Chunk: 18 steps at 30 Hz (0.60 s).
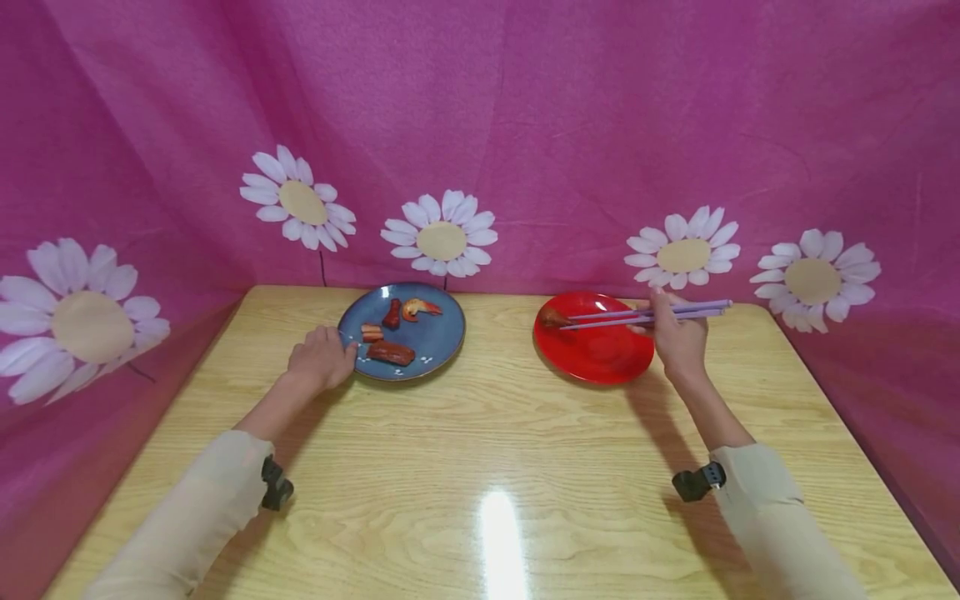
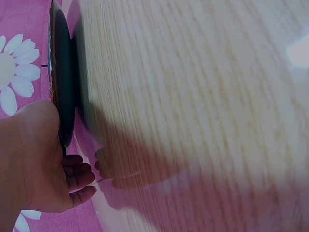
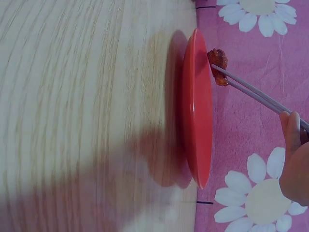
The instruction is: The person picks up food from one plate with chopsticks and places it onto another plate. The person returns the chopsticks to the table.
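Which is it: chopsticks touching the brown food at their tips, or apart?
Touching: in the right wrist view, one of the chopsticks crosses the brown food, the other meets it.

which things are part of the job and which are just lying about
Likely in the job:
purple chopsticks, in the right hand
brown food piece, between their tips
red plate
blue plate, at the left hand
shrimp and three food pieces on it

Background:
daisy-print cloth
black wrist devices
wooden table

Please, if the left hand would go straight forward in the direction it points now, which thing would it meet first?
Most likely the blue plate: the left hand is already at its left rim and seems to touch it, though depth is not fully clear.
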Tool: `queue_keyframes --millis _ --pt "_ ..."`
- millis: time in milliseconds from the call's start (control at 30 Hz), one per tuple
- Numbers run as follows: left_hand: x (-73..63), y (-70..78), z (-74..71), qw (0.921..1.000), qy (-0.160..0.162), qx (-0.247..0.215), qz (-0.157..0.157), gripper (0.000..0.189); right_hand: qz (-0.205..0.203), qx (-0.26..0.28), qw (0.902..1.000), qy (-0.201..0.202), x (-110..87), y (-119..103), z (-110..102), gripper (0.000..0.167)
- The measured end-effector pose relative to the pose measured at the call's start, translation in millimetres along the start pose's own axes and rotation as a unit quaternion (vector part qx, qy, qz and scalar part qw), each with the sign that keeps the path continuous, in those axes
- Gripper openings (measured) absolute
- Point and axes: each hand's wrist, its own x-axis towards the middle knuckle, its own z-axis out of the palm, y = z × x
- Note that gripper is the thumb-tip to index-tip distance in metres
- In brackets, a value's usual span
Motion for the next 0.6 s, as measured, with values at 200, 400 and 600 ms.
queue_keyframes --millis 200,400,600 --pt "0.5 -0.8 1.0 1.0000 0.001 0.000 0.002 0.060 0.002 -0.011 0.9999 0.001 1.7 3 -7 0.028" --pt "1.8 -1.5 1.9 1.0000 0.000 -0.002 -0.001 0.060 0.012 -0.023 0.9996 0.012 2.6 7 -11 0.029" --pt "2.4 -1.6 2.1 1.0000 0.002 -0.001 0.001 0.059 0.005 -0.034 0.9993 0.014 1.3 9 -12 0.032"
